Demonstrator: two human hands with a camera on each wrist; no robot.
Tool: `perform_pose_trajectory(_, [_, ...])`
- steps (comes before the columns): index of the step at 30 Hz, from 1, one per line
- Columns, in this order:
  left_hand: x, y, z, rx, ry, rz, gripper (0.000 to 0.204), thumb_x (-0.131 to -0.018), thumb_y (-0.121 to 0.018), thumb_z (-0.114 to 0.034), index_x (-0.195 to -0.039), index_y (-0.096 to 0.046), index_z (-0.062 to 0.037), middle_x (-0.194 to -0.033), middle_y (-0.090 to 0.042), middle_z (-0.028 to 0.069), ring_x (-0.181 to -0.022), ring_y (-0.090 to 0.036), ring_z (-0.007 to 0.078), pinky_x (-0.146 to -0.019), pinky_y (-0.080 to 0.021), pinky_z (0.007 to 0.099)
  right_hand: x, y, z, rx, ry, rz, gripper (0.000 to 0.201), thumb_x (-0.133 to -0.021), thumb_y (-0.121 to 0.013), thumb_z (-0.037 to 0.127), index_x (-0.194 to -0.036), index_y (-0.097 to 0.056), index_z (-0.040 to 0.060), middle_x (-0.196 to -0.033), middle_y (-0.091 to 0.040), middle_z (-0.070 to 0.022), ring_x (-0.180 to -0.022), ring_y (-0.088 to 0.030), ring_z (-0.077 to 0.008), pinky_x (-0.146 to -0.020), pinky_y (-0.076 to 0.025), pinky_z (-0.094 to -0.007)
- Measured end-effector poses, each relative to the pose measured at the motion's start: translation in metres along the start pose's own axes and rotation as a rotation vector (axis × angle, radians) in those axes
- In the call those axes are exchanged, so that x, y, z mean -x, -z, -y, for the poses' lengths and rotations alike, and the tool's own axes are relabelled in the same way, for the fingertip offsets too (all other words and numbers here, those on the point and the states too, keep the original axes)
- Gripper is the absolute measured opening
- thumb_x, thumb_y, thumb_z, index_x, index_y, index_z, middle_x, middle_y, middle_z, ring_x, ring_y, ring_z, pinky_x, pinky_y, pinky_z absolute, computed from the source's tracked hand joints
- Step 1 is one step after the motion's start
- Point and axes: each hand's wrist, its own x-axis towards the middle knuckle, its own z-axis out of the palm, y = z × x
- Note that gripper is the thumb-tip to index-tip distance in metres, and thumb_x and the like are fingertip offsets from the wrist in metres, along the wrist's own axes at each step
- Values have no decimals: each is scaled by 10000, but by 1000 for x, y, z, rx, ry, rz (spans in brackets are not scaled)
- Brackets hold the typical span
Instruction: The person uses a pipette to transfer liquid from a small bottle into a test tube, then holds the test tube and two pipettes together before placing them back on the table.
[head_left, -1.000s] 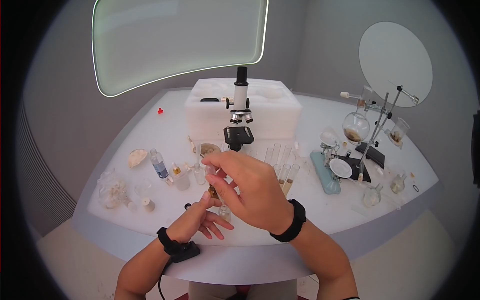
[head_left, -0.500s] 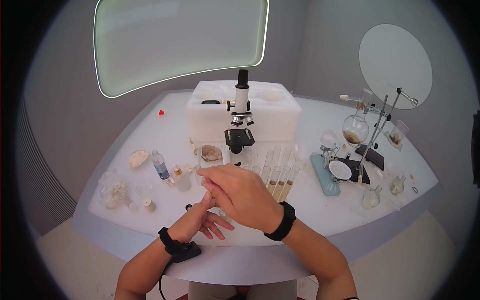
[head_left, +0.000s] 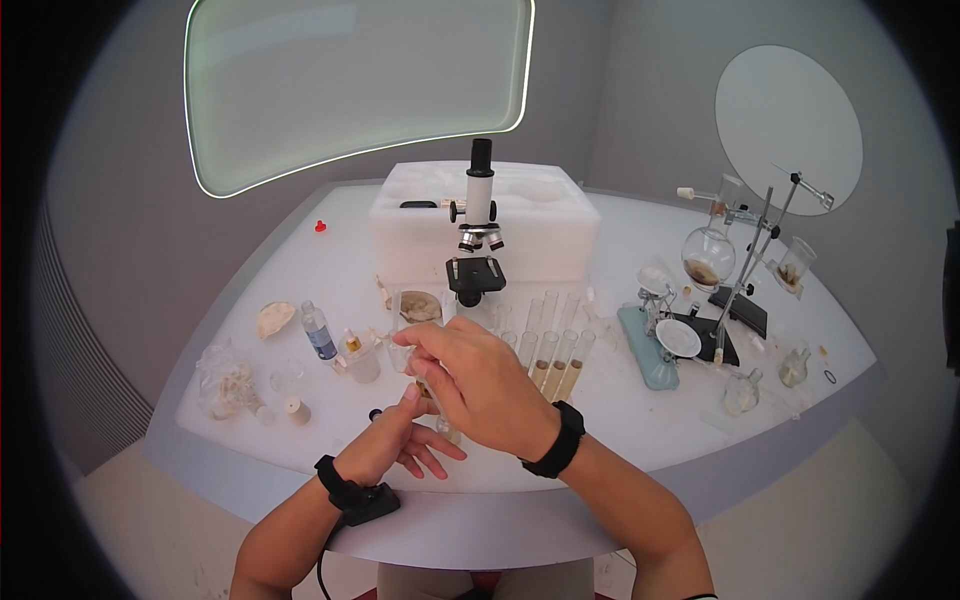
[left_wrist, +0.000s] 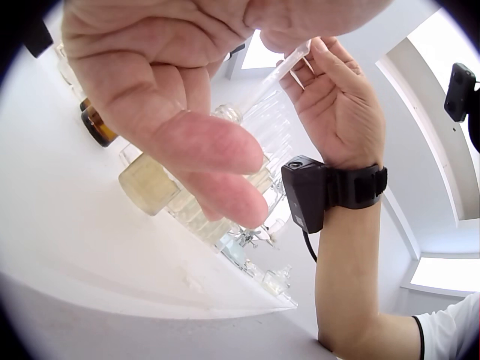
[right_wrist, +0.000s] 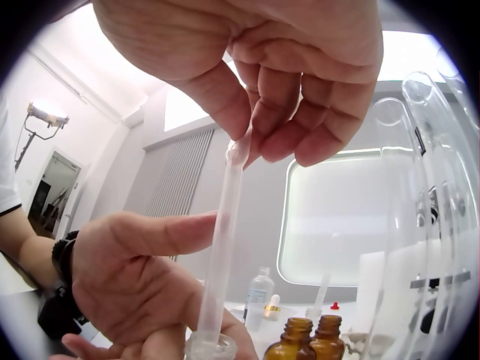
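Note:
My right hand (head_left: pixel 485 388) pinches the top of a translucent dropper tube (right_wrist: pixel 225 247) between thumb and fingers. The tube stands nearly upright, its lower end at the mouth of a small clear glass bottle (right_wrist: pixel 211 347). Beside it is my left hand (head_left: pixel 395 447), fingers spread and relaxed, thumb raised against or just behind the tube; which of the two is unclear. In the left wrist view, a bottle of yellowish liquid (left_wrist: pixel 148 184) is partly hidden by the left fingers. Two amber bottles (right_wrist: pixel 294 341) stand close by.
Test tubes (head_left: pixel 560 370) stand right of my hands, with a microscope (head_left: pixel 478 230) behind. A blue balance (head_left: pixel 650 350) and flask on a stand (head_left: pixel 707 260) are farther right. Left are a labelled bottle (head_left: pixel 318 332), a plastic bag (head_left: pixel 227 380) and a shell-like piece (head_left: pixel 275 319).
My right hand has shifted slightly left and its wrist has come down to the left, uncovering more of the test tubes. The left hand has stayed nearly still.

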Motion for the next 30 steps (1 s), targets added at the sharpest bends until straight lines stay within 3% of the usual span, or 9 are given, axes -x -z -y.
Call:
perform_pose_trajectory(9, [1, -1, -3, 4, 8, -9, 885, -935, -109, -758, -1335, -468, -55, -987, -733, 157, -757, -717, 207, -602, -510, 239, 0, 1, 1, 40, 72, -24, 164, -899, -582, 48, -1036, -668, 19, -847, -684, -98, -856, -596, -277, -752, -496, -380])
perform_pose_trajectory(15, [1, 0, 0, 14, 12, -19, 881, -942, -110, -747, -1363, -451, -51, -983, -732, 158, -756, -717, 206, -599, -509, 234, -5, 13, 12, 39, 125, -121, 193, -899, -592, 34, -1078, -657, 8, -906, -685, -109, -816, -614, -269, -725, -504, -359])
perform_pose_trajectory(20, [4, -3, -5, 1, 17, -23, 876, -950, -105, -735, -1385, -445, -55, -989, -730, 171, -757, -717, 204, -602, -509, 230, -11, 47, 17, 35, 138, -206, 232, -891, -578, 26, -1117, -626, 5, -864, -661, -118, -820, -634, -281, -735, -515, -360])
perform_pose_trajectory(25, [1, -1, -4, -9, 46, -15, 876, -947, -93, -737, -1357, -478, -65, -1004, -728, 186, -759, -717, 198, -606, -509, 235, -14, 94, 9, -108, 107, -418, 241, -958, -571, 70, -1179, -599, -19, -975, -711, -103, -860, -651, -143, -817, -502, -278])
perform_pose_trajectory(30, [2, -2, -6, -2, 51, -16, 874, -949, -79, -731, -1350, -483, -68, -1004, -728, 186, -763, -720, 196, -609, -510, 237, -16, 125, 6, -180, 70, -461, 232, -955, -588, 77, -1169, -607, -11, -959, -703, -74, -922, -650, -128, -862, -479, -273])
